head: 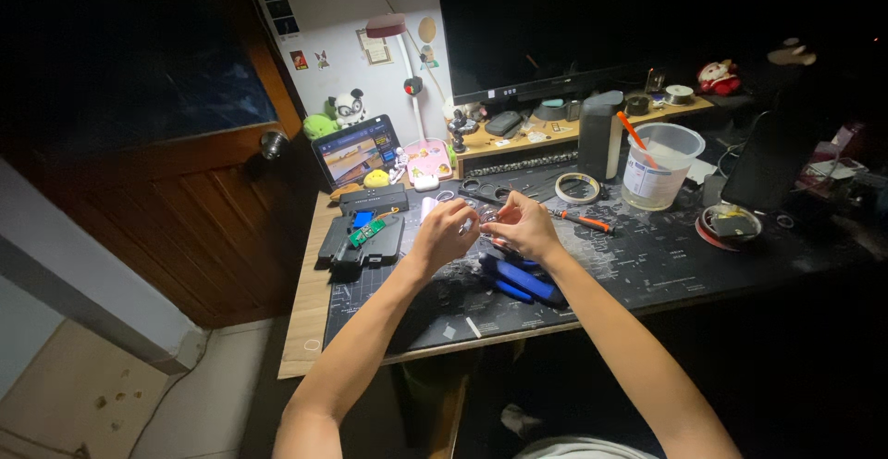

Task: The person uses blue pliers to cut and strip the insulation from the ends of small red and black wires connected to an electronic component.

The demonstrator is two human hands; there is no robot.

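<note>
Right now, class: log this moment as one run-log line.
left hand: pinching small part | right hand: pinching same part | blue-handled pliers: on desk mat below hands | plastic tub: upright, right

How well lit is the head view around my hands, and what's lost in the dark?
Head view: light pools on the desk mat, so the left hand and right hand show clearly; the small item pinched between them is too small to identify; the monitor and right desk edge fade to black.
</note>
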